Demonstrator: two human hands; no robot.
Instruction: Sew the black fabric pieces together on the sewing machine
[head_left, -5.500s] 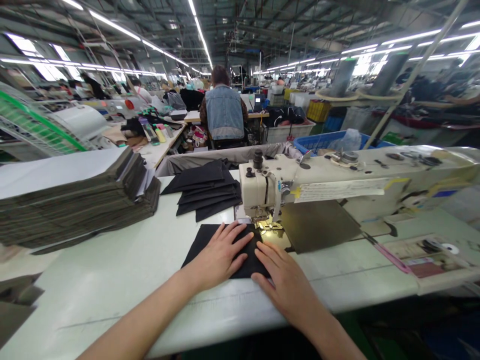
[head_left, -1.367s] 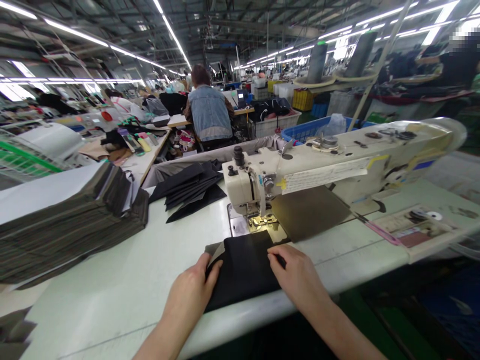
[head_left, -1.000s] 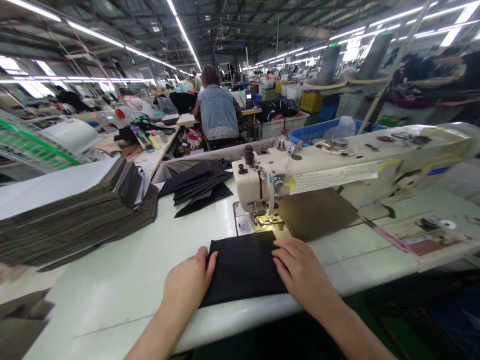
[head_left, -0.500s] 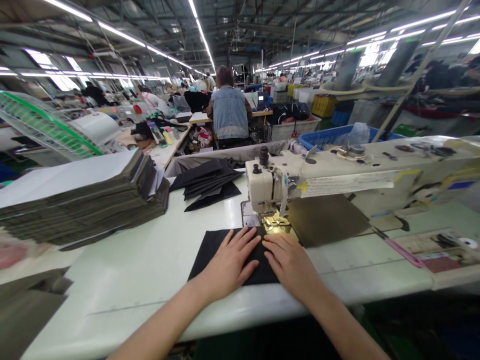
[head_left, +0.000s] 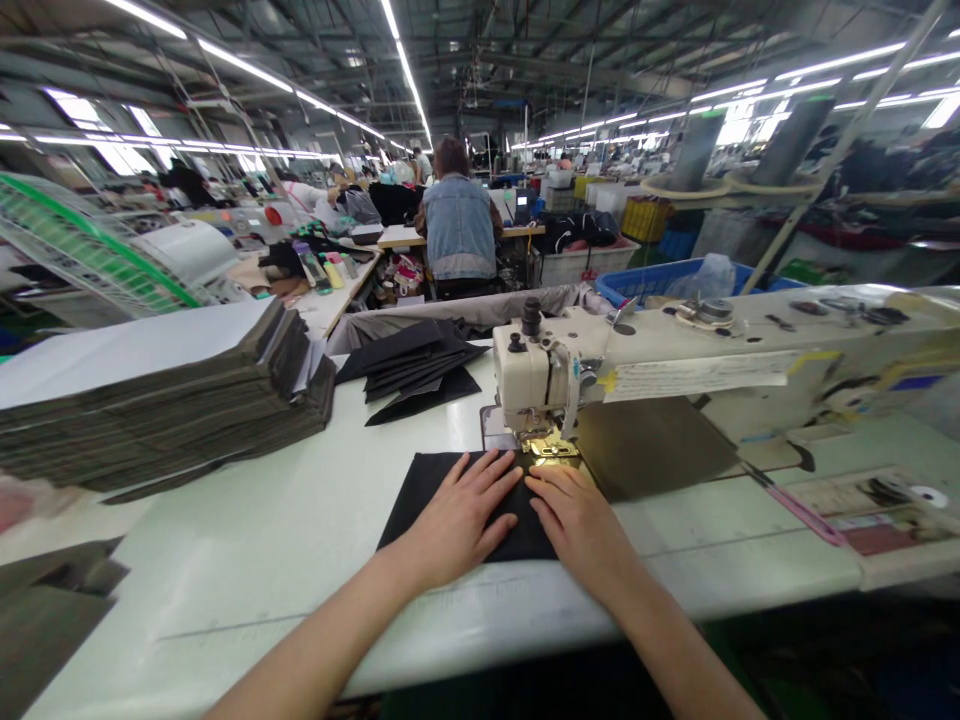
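A black fabric piece (head_left: 420,490) lies flat on the pale sewing table, its far edge at the presser foot of the sewing machine (head_left: 551,450). My left hand (head_left: 472,510) rests on it with fingers stretched out, pressing it down. Close beside, my right hand (head_left: 574,510) lies on the right part of the fabric, fingers extended and fingertips just in front of the foot. Both hands are open, and neither grips the cloth. The fabric under my palms is hidden.
At the left stands a tall stack of dark panels (head_left: 150,410). Folded black pieces (head_left: 412,365) lie behind the machine's head. Pink-handled scissors (head_left: 802,510) rest at the right, near a tray of small items (head_left: 885,515). A person in a denim vest (head_left: 459,225) sits ahead.
The camera view has shifted slightly. Both hands stay flat on the black fabric, and the fabric shows almost no movement at the presser foot.
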